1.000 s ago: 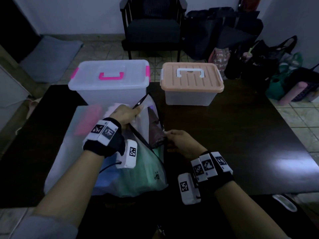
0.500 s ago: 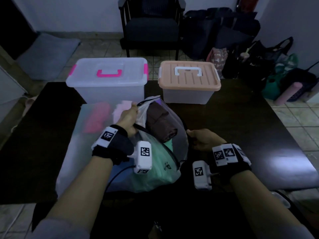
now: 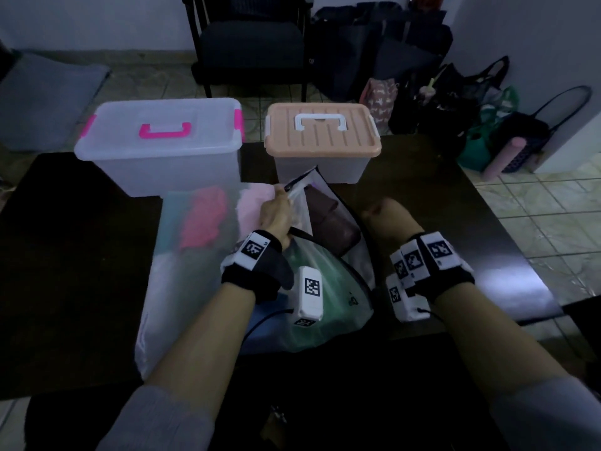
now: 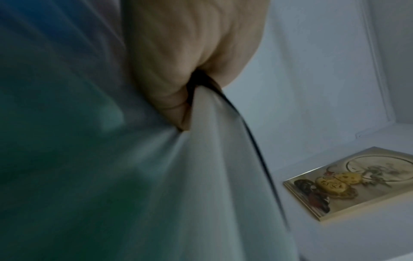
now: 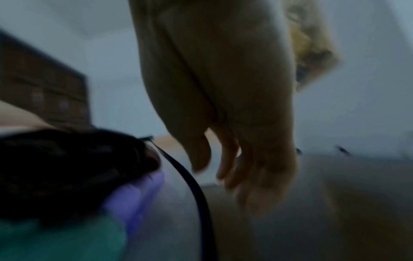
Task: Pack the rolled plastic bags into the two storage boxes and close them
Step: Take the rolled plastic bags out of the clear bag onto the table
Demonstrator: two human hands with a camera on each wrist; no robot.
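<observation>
A translucent zip pouch (image 3: 341,275) lies on the dark table (image 3: 455,242), its mouth pulled open. Inside I see rolled plastic bags: a brown one (image 3: 328,219) and a green one (image 3: 325,297). My left hand (image 3: 281,203) pinches the pouch's upper left rim (image 4: 208,123) and holds it up. To the right of the pouch my right hand (image 3: 380,213) hovers with its fingers (image 5: 230,159) hanging loose and holding nothing. Behind stand a clear storage box with a pink handle (image 3: 159,148) and a peach-lidded box (image 3: 322,131), both with their lids on.
A second frosted pouch (image 3: 195,242) with pink and red rolls lies under my left forearm. A black chair (image 3: 250,43) stands behind the table. Several bags (image 3: 455,102) crowd the floor at the right. The table's right half (image 3: 487,262) shows bare wood.
My right hand has let go of the pouch's right rim and drawn up and away to the right. My left hand keeps its pinch and has raised the rim toward the boxes.
</observation>
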